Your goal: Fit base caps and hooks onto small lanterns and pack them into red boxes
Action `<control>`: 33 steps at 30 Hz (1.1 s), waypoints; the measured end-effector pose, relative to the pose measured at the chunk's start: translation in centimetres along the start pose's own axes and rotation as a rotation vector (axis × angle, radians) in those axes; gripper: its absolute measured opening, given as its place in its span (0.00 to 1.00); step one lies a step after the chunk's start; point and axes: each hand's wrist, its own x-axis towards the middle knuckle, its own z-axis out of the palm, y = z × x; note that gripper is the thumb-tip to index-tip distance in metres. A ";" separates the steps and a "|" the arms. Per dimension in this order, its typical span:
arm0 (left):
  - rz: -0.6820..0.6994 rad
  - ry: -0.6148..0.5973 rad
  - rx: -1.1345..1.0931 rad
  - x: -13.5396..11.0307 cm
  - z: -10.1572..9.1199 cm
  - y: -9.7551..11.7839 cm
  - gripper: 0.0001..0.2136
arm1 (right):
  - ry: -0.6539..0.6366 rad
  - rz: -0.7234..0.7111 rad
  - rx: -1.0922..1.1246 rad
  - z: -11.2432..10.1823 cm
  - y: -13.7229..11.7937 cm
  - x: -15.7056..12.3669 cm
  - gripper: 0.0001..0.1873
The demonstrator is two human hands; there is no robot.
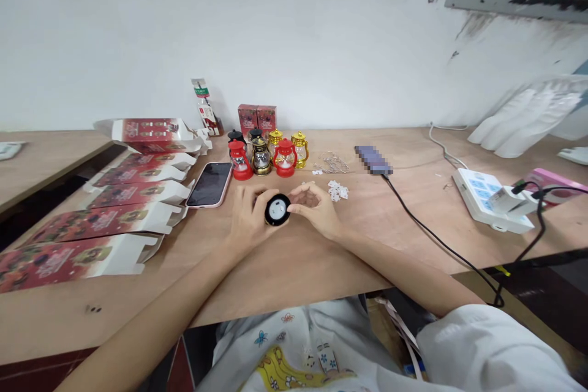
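Close to the middle of the table, my left hand (248, 214) is wrapped round a small lantern (278, 210), its round black-rimmed base turned toward me with a white centre. The rest of its body is hidden behind the base and fingers. My right hand (318, 211) is at the base's right edge, thumb and fingers pinched together; what they hold, if anything, is too small to make out. Beyond the hands stand several little lanterns, among them a red one (285, 158), a bronze one (261, 157) and a gold one (300, 150). White plastic pieces (337, 191) lie just past my right hand.
Flattened red-and-white boxes (133, 193) line the left side beside a phone (209, 185). Two red boxes (257, 119) and a bottle (209, 116) stand by the wall. Thin wire pieces (334, 163), a cabled phone (373, 160) and a power strip (480, 196) lie rightward.
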 end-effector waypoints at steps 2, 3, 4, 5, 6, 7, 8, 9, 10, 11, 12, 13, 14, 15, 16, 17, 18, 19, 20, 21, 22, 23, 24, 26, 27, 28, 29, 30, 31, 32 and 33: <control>-0.042 0.042 -0.054 0.2 -0.2 -0.4 0.22 | 0.089 -0.015 -0.011 -0.3 0.0 0.3 0.13; -0.070 0.058 -0.073 0.4 -0.3 -0.6 0.23 | 0.131 -0.012 -0.020 -0.5 0.1 0.4 0.12; -0.111 0.066 -0.091 0.5 -0.4 -0.9 0.23 | 0.162 0.000 -0.023 -0.7 0.2 0.6 0.12; -0.170 0.065 -0.106 0.6 -0.6 -1.1 0.23 | 0.178 0.016 -0.021 -0.9 0.4 0.8 0.12; -0.243 0.058 -0.121 0.7 -0.7 -1.3 0.22 | 0.183 0.032 -0.016 -1.1 0.6 0.9 0.13; -0.327 0.048 -0.145 0.8 -0.7 -1.6 0.21 | 0.185 0.045 -0.012 -1.2 0.8 1.1 0.14; -0.418 0.040 -0.184 0.8 -0.8 -1.8 0.20 | 0.187 0.052 -0.010 -1.4 0.9 1.2 0.15; -0.514 0.040 -0.241 0.9 -0.7 -2.0 0.18 | 0.188 0.054 -0.012 -1.5 1.1 1.3 0.16; -0.611 0.052 -0.311 1.0 -0.5 -2.3 0.16 | 0.188 0.052 -0.015 -1.5 1.2 1.3 0.16; -0.708 0.078 -0.396 1.0 -0.3 -2.6 0.15 | 0.188 0.050 -0.021 -1.5 1.3 1.4 0.17; -0.812 0.109 -0.497 1.1 0.0 -2.8 0.14 | 0.186 0.051 -0.030 -1.5 1.4 1.4 0.17; -0.926 0.140 -0.607 1.2 0.3 -3.0 0.14 | 0.181 0.055 -0.043 -1.5 1.5 1.4 0.17; -1.047 0.161 -0.725 1.2 0.5 -3.1 0.14 | 0.173 0.060 -0.059 -1.5 1.6 1.3 0.17; -1.171 0.166 -0.848 1.3 0.8 -3.2 0.14 | 0.162 0.063 -0.077 -1.5 1.6 1.3 0.17; -1.290 0.152 -0.971 1.4 1.0 -3.1 0.14 | 0.151 0.066 -0.096 -1.4 1.7 1.2 0.16; -1.396 0.122 -1.085 1.5 1.2 -2.9 0.14 | 0.145 0.068 -0.114 -1.4 1.8 1.1 0.16; -1.480 0.082 -1.182 1.5 1.3 -2.6 0.14 | 0.146 0.070 -0.130 -1.3 1.8 1.1 0.15; -1.540 0.035 -1.262 1.6 1.4 -2.3 0.13 | 0.152 0.073 -0.145 -1.2 1.9 1.0 0.15; -1.585 -0.021 -1.323 1.5 1.4 -1.8 0.13 | 0.159 0.074 -0.160 -1.2 1.9 0.9 0.15; -1.619 -0.089 -1.363 1.5 1.5 -1.4 0.13 | 0.164 0.072 -0.173 -1.2 1.8 0.8 0.16; -1.640 -0.170 -1.386 1.4 1.5 -0.9 0.13 | 0.163 0.066 -0.181 -1.1 1.8 0.8 0.17; -1.645 -0.258 -1.390 1.2 1.6 -0.5 0.13 | 0.150 0.055 -0.177 -1.1 1.8 0.8 0.17; -1.631 -0.342 -1.377 1.0 1.7 -0.2 0.13 | 0.119 0.042 -0.159 -1.0 1.7 0.7 0.19; -1.528 -0.434 -1.305 0.5 1.8 -0.1 0.14 | 0.019 0.020 -0.096 -0.9 1.7 0.7 0.27; -1.444 -0.441 -1.246 0.3 1.9 -0.2 0.14 | -0.039 0.017 -0.066 -0.8 1.7 0.6 0.28; -1.348 -0.441 -1.179 0.1 2.0 -0.5 0.14 | -0.086 0.018 -0.049 -0.7 1.7 0.6 0.27; -1.248 -0.432 -1.103 -0.1 2.1 -0.8 0.13 | -0.115 0.020 -0.048 -0.7 1.8 0.5 0.25; -1.153 -0.418 -1.024 -0.2 2.2 -1.3 0.12 | -0.121 0.023 -0.059 -0.6 1.9 0.5 0.23; -1.073 -0.405 -0.947 -0.4 2.3 -1.8 0.11 | -0.114 0.028 -0.078 -0.6 2.0 0.5 0.22; -1.018 -0.381 -0.872 -0.4 2.4 -2.2 0.09 | -0.102 0.031 -0.098 -0.6 2.1 0.4 0.22; -0.989 -0.352 -0.808 -0.5 2.4 -2.6 0.08 | -0.092 0.036 -0.115 -0.5 2.2 0.4 0.23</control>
